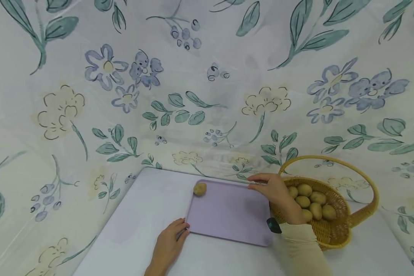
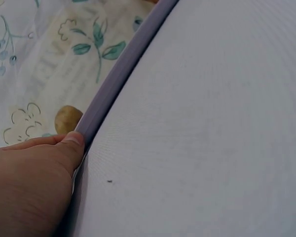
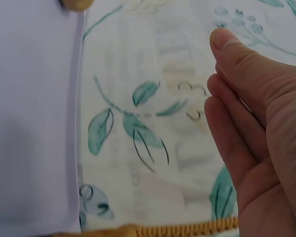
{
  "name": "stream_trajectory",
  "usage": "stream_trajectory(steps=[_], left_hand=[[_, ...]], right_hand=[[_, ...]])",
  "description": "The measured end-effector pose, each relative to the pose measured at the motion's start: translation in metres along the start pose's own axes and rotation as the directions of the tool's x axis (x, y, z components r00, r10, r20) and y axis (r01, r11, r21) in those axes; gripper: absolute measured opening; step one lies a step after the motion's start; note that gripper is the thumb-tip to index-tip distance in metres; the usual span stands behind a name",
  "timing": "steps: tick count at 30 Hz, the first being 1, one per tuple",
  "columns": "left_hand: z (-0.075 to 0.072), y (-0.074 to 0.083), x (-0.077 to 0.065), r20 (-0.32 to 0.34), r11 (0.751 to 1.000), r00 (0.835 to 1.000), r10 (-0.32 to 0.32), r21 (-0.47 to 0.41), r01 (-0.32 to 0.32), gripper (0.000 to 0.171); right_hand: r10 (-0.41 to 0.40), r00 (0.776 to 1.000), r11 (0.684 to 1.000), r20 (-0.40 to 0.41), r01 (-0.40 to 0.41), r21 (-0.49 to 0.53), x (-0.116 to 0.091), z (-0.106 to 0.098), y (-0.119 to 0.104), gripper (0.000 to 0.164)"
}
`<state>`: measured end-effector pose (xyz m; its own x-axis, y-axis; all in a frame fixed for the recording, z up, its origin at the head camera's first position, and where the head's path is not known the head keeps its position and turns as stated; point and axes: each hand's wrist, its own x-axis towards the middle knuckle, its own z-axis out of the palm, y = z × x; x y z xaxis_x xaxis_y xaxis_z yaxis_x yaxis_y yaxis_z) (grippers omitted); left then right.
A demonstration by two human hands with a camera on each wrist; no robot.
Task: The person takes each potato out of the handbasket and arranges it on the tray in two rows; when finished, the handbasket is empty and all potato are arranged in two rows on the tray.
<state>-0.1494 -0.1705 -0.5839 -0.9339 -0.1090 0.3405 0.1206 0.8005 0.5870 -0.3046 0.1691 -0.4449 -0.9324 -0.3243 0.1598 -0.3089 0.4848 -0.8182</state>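
Observation:
A flat lilac tray [image 1: 227, 214] lies on the white table. One small potato [image 1: 199, 189] sits in its far left corner; the potato [image 2: 67, 119] also shows past the rim in the left wrist view. At the near left corner my left hand [image 1: 169, 243] grips the tray's rim [image 2: 116, 79] between thumb and fingers. My right hand [image 1: 279, 193] is above the tray's far right side, beside the basket. Its fingers are relaxed and hold nothing; in the right wrist view the hand [image 3: 256, 113] is apart from the tray.
A yellow wicker basket [image 1: 345, 230] with a tall arched handle [image 1: 374, 188] stands to the right of the tray. Several potatoes [image 1: 316, 210] lie in it. Floral cloth [image 1: 193, 126] hangs behind the table [image 1: 151, 199], whose white top extends left of the tray.

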Motion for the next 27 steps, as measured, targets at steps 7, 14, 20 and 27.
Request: stream_trajectory(steps=[7,14,20,27], left_hand=[[0.0,0.0,-0.002,-0.009,1.0,1.0,-0.001,-0.013,0.001,0.017],[-0.002,0.0,-0.002,-0.015,1.0,1.0,0.004,0.005,-0.004,0.017],[-0.001,-0.001,-0.001,-0.035,1.0,0.999,0.026,0.005,-0.026,0.017],[0.001,0.0,-0.001,-0.048,1.0,0.998,0.027,0.001,-0.027,0.018]], right_hand=[[0.052,0.997,0.997,-0.061,-0.056,-0.061,-0.02,-0.025,0.013,0.023],[0.057,0.996,0.998,-0.068,-0.059,-0.024,-0.034,-0.048,0.031,0.028],[0.141,0.982,0.974,-0.124,-0.16,-0.161,-0.043,-0.067,0.049,0.034],[0.218,0.967,0.962,-0.131,-0.235,-0.138,-0.052,-0.082,0.067,0.048]])
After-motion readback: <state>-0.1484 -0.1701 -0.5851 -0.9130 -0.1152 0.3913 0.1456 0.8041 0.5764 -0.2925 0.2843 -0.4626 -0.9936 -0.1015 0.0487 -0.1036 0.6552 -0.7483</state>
